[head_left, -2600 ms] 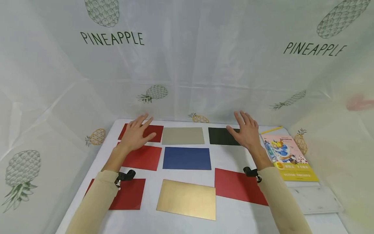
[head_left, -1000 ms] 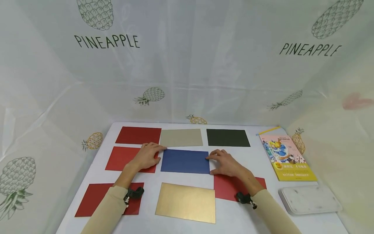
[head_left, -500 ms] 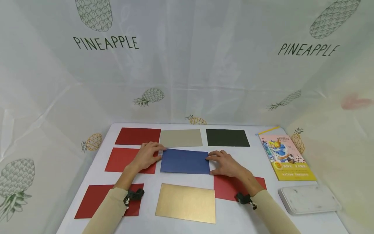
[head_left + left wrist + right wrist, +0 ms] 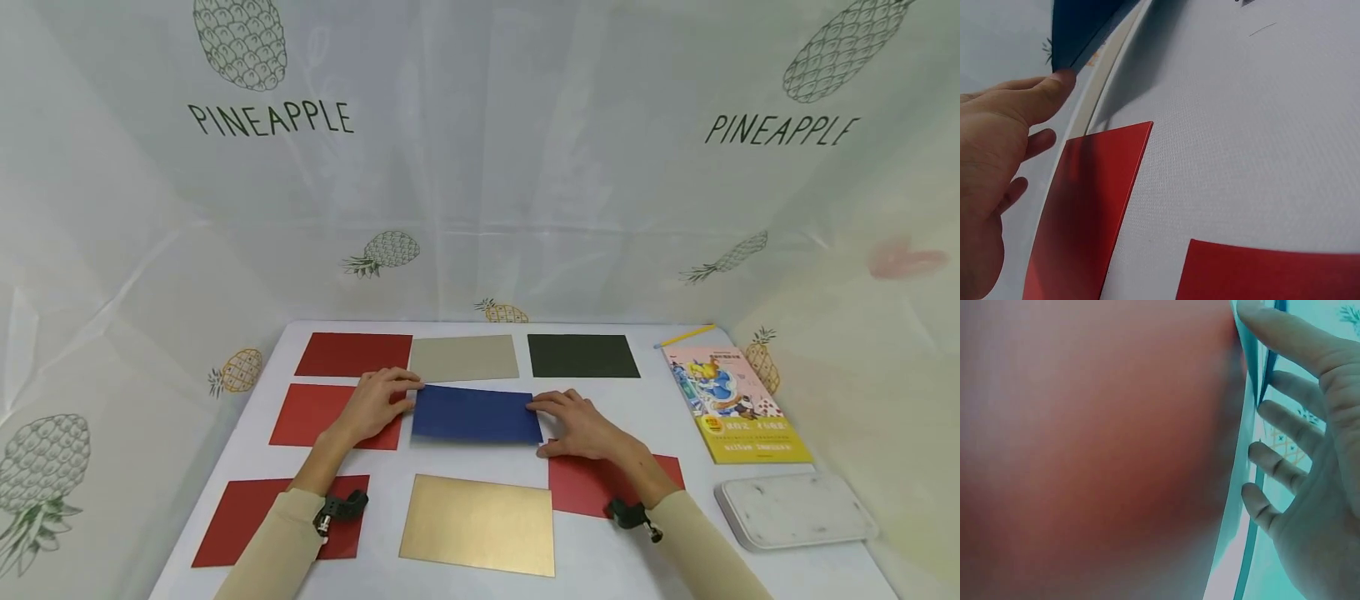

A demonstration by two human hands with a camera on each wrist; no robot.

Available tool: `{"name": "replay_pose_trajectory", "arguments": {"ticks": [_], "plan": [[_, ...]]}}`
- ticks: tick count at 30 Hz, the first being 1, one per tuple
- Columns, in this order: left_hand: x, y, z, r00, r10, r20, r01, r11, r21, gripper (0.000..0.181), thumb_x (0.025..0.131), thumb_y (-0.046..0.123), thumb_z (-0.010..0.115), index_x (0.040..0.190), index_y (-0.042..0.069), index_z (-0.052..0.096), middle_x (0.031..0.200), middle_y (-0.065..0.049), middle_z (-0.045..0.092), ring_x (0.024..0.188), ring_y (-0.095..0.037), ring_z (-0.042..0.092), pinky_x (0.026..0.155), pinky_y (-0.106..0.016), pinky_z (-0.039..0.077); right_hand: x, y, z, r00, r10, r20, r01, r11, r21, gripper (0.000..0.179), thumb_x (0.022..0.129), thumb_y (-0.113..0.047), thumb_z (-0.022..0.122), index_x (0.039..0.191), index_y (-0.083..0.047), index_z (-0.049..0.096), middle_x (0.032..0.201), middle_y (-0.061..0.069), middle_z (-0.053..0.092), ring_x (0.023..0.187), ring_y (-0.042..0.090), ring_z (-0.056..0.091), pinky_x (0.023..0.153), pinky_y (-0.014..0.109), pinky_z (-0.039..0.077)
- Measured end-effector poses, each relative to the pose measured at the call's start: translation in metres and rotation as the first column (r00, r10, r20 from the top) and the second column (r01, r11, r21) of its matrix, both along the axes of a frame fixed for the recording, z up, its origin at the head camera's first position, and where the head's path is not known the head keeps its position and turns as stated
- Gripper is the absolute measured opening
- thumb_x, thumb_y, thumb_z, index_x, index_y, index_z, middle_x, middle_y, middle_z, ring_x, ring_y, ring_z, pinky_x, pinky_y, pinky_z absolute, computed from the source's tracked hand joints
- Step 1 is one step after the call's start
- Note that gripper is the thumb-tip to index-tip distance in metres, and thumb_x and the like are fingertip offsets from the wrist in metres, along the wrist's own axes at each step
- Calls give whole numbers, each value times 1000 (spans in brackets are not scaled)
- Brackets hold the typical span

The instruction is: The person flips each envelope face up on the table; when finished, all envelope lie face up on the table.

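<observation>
A blue rectangular card (image 4: 477, 415) is held between the two hands in the middle of the table, its near edge raised above the white top with a shadow under it. My left hand (image 4: 372, 404) pinches its left edge, above a red card (image 4: 311, 414). At its right edge my right hand (image 4: 583, 427) grips with thumb and fingers. In the left wrist view, the thumb of the left hand (image 4: 997, 125) lies against the blue card's corner (image 4: 1082, 31). The right wrist view has the right hand (image 4: 1319, 481) with the thumb on the card's edge, other fingers spread behind.
Around lie a dark red card (image 4: 352, 354), a beige card (image 4: 465, 357), a black-green card (image 4: 583, 356), a gold card (image 4: 477, 525), and red cards at front left (image 4: 240, 517) and right (image 4: 573, 483). A book (image 4: 753, 442), a pencil (image 4: 686, 336) and a white case (image 4: 795, 510) stand right.
Both hands have come down from above the far cards to the blue card's sides and taken hold of it. The card has risen slightly off the table and tilted.
</observation>
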State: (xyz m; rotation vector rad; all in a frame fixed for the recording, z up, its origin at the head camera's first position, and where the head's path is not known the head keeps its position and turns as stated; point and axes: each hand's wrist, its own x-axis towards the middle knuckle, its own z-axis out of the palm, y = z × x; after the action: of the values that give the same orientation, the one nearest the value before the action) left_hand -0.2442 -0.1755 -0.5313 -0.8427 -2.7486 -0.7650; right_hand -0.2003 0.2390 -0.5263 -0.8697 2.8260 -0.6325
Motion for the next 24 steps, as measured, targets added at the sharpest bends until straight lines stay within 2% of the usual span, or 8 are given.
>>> {"name": "replay_pose_trajectory", "arguments": {"ticks": [5,11,15,18,24], "plan": [[3,-3,-2,999,30,24,-30,1000,8,29,88,22,79,117,21,76,121,-1,69,117,-23,61,94,-46,38,2,-1,3,997,-7,76,17,992,-126,55,85,-36,80,135,-20,63,139,0,56,128,27,49,104,54,42],[5,-6,-4,998,44,38,-44,999,-2,28,89,24,78,117,23,76,120,-2,70,115,-24,62,97,-49,40,2,1,9,983,-34,179,77,967,-241,45,89,-26,77,132,-27,64,126,-11,62,112,19,59,97,47,48],[7,-7,-5,998,42,41,-42,999,-3,27,90,24,77,117,23,76,120,-2,71,116,-25,63,97,-51,41,3,1,12,980,-35,195,90,956,-279,41,90,-25,76,129,-26,65,121,-13,65,108,18,62,95,48,49],[6,-9,-6,998,40,45,-40,999,6,27,90,23,78,117,24,76,120,-1,72,116,-24,63,100,-52,42,2,1,14,980,-39,195,96,951,-294,32,90,-27,76,121,-24,66,115,-12,68,106,18,65,94,47,51],[7,-9,-8,999,13,35,-15,998,53,27,89,20,78,116,24,76,116,4,74,113,-22,66,102,-52,43,2,3,14,985,-41,168,97,936,-338,12,95,-25,70,106,-23,66,113,-10,72,100,9,67,87,38,54]]}}
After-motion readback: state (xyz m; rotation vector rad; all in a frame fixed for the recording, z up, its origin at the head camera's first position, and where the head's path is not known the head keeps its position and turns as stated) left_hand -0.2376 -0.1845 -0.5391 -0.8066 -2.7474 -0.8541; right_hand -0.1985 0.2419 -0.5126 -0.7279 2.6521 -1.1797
